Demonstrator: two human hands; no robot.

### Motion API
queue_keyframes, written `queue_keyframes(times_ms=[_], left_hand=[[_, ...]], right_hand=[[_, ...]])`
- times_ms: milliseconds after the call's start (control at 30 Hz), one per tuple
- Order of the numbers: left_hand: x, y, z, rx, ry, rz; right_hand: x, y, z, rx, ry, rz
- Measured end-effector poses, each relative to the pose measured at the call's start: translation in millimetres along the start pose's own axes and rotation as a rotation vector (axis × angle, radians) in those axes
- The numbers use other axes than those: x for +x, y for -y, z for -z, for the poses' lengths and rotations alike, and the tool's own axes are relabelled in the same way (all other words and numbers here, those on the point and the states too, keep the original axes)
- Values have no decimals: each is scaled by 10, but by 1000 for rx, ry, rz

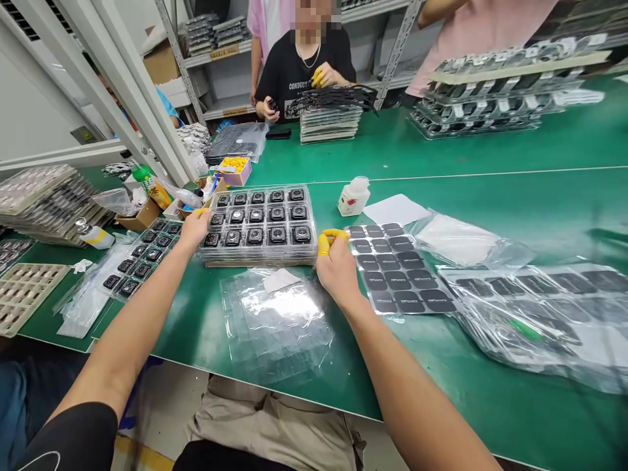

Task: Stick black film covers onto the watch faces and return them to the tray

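Note:
A stack of clear plastic trays (260,254) stands on the green table in front of me, its top tray holding rows of black square watch cases (255,235). My left hand (195,229) grips the stack's left edge, a yellow finger cot showing at the fingertip. At the right edge, my right hand (336,265) is closed against the stack, with yellow cots on its thumb and finger. Loose clear plastic sheets (275,333) lie between my forearms. Just beyond my right hand is a sheet of dark square stickers (397,269).
Another tray of watch cases (142,261) lies left of my left forearm. A white bottle (354,196) stands behind the stickers. Bagged sheets (534,314) cover the right side. Tray piles (49,196) stand at far left. A person in black (304,72) works opposite behind stacked trays.

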State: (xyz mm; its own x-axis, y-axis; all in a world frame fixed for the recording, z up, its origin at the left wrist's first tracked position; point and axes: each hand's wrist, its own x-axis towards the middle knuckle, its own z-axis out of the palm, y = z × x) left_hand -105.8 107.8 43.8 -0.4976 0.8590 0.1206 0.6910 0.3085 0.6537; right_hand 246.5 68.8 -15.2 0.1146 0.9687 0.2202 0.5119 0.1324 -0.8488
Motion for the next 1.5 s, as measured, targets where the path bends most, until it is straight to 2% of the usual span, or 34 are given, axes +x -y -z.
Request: queue_keyframes(times_ms=[133, 200, 233, 267, 333, 367, 467, 567, 667, 733, 800, 833, 867, 900, 933, 967, 1033, 1067, 1133, 1233, 1333, 1400, 1500], left_hand=[[-240, -265, 64, 144, -79, -88], [-460, -543, 54, 211, -134, -253], [-574, -721, 10, 282, -138, -423], [-680, -917, -63, 335, -69, -607], [-836, -1320, -276, 415, 214, -891], [-879, -1504, -397, 494, 331, -989], [-877, -1882, -692, 722, 549, -1082], [-790, -1948, -800, 783, 617, -1151], [-764, -1796, -747, 690, 592, -1226], [-836, -1625, -637, 491, 557, -1157], [-989, -1404, -484, 149, 499, -979], [-1085, -1276, -404, -64, 455, -862], [-1182, -1139, -332, -263, 499, -718], [-1271, -997, -275, -451, 607, -549], [-1344, -853, -240, -576, 768, -394], [-1395, -715, -230, -678, 864, -268], [-1430, -468, -274, -822, 993, -87], [-1421, -367, -318, -873, 1022, -39], [-1380, -222, -412, -927, 1070, 15], [-1336, -134, -487, -959, 1134, 64], [-1346, -139, -475, -1023, 1124, 104], [-1362, -147, -464, -1042, 1071, 118], [-1384, -129, -492, -971, 985, 106]], right_hand=[[48, -53, 0, 19, 17, 17], [46, -48, -11, 37, 18, 40], [38, -40, -20, 47, 7, 47], [27, -31, -30, 57, -8, 48], [6, -17, -49, 69, -39, 41], [-1, -13, -55, 71, -48, 37], [-7, -11, -54, 63, -40, 41], [3, -6, -43, 65, -29, 48], [-10, 36, -25, 87, -108, 68], [-49, 97, 7, 118, -204, 123], [-113, 184, 54, 170, -254, 209], [-150, 233, 79, 208, -237, 263], [-188, 281, 102, 254, -185, 327], [-224, 325, 119, 304, -98, 401], [-254, 363, 130, 347, 21, 482], [-280, 390, 133, 376, 162, 563], [-314, 407, 116, 375, 423, 667], [-326, 396, 96, 353, 505, 683], [-347, 351, 37, 298, 551, 677], [-382, 292, -81, 272, 477, 690], [-433, 342, -169, 319, 422, 652], [-472, 420, -165, 427, 356, 494], [-550, 468, -32, 607, 279, 117]])
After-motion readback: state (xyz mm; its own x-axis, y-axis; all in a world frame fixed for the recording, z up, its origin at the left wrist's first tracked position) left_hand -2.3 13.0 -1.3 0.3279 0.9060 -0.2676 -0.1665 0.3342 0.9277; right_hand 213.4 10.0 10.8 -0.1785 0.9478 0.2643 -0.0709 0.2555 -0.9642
